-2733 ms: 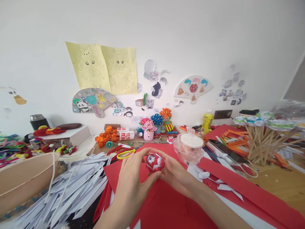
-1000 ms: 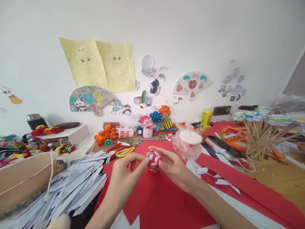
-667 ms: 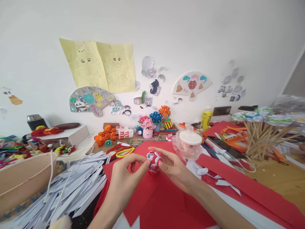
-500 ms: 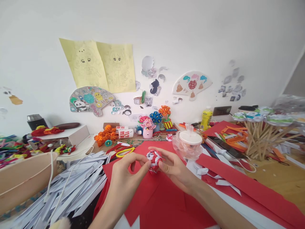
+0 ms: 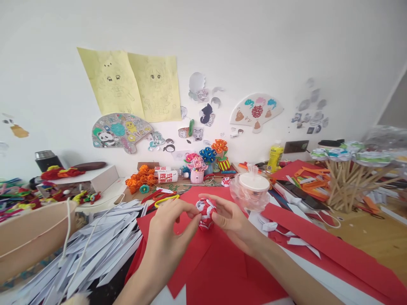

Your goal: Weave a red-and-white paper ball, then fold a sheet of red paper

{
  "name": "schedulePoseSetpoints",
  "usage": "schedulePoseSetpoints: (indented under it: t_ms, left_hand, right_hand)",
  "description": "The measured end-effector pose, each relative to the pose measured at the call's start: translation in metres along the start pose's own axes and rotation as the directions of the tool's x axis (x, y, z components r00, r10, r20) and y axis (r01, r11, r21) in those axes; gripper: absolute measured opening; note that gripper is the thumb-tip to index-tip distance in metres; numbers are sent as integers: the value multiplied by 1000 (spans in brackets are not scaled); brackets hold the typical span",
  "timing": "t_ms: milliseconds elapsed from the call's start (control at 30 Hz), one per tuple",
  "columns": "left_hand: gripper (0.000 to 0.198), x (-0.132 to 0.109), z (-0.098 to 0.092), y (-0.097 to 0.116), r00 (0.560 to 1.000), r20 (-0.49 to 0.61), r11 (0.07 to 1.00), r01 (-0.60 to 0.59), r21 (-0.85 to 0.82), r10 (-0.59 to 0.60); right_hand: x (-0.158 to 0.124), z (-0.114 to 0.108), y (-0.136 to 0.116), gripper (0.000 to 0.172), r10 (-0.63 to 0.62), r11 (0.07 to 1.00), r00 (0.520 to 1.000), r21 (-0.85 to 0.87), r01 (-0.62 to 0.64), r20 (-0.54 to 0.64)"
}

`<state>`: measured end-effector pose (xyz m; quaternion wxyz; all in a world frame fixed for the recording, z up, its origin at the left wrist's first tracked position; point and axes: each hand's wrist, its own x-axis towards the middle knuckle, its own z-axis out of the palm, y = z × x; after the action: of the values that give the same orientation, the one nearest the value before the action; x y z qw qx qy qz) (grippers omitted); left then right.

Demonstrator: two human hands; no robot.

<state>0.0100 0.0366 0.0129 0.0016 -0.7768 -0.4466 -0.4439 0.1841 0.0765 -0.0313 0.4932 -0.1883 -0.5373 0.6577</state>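
A small ball of folded red and white paper (image 5: 207, 214) is held between my two hands, above the red paper sheets (image 5: 219, 267). My left hand (image 5: 174, 224) pinches the ball's left edge with thumb and forefinger. From the other side, my right hand (image 5: 230, 222) grips it, thumb in front and fingers behind. An opening at the ball's upper left faces me. Its far side is hidden by the fingers. Beyond my hands, a similar red and white paper ball (image 5: 226, 181) sits near a plastic-wrapped cup (image 5: 253, 186).
Many white paper strips (image 5: 104, 237) lie at left, beside a beige basket (image 5: 34, 233) and a white cord. Yellow-handled scissors (image 5: 166, 201) rest behind my left hand. Craft flowers (image 5: 196, 167) stand by the wall. At right are a phone (image 5: 302, 195) and wooden sticks (image 5: 346, 186).
The paper ball has turned slightly in my fingers, showing more of its red and white side. Both hands stay nearly in place, with the left dipping a little.
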Motion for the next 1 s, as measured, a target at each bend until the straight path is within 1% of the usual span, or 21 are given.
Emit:
schedulePoseSetpoints:
  t_ms: [100, 133, 200, 367, 500, 567, 700, 733, 767, 800, 867, 933, 967, 1000]
  left_hand:
    - [8, 1, -2, -2, 991, 114, 995, 78, -60, -71]
    - [8, 1, -2, -3, 987, 140, 995, 86, -55, -77]
    - [10, 0, -1, -4, 986, 156, 998, 61, -7, -60]
    - [12, -2, 0, -7, 986, 152, 976, -97, 194, 68]
    - [11, -2, 1, -7, 974, 108, 914, -222, 340, 197]
    - [13, -2, 1, -6, 956, 85, 854, -288, 432, 280]
    - [16, -4, 3, -6, 896, 71, 725, -399, 562, 438]
    - [16, -5, 3, -7, 888, 66, 713, -409, 570, 456]
    - [15, -5, 3, -7, 889, 53, 722, -403, 563, 455]
    - [14, -6, 4, -7, 901, 35, 753, -381, 536, 431]
    - [12, -6, 3, -6, 949, -9, 865, -283, 414, 315]
    - [11, -5, 2, -5, 991, -24, 968, -124, 219, 133]
    - [12, -4, 2, -4, 999, -13, 993, -35, 112, 37]
    - [13, -3, 1, -3, 999, 7, 999, 53, 14, -53]
  right_hand:
    - [0, 1, -1, 47, 2, 1000, 1000, -3, -2, -2]
    - [1, 1, -1, 47, 3, 1000, 1000, -7, -3, -5]
    - [1, 1, -1, 48, 2, 1000, 1000, -20, -2, -10]
    - [0, 1, -2, 51, 2, 998, 1000, -70, -4, -30]
    - [0, 1, 0, 50, 20, 996, 1000, -88, -22, -20]
    - [0, 1, 1, 48, 27, 996, 1000, -85, -28, -14]
    - [0, 4, 4, 42, 18, 995, 1000, -96, -17, 12]
    - [1, 4, 4, 42, 18, 995, 1000, -97, -16, 15]
    - [1, 4, 4, 42, 18, 995, 1000, -95, -17, 15]
    - [1, 4, 5, 43, 16, 996, 1000, -90, -15, 9]
    - [1, 2, 5, 47, 6, 996, 1000, -84, -7, -7]
    - [1, 1, 4, 49, -12, 995, 1000, -100, 10, -24]
    - [1, 0, 4, 50, -23, 993, 999, -114, 19, -29]
    - [1, 0, 3, 51, -31, 992, 999, -124, 27, -30]
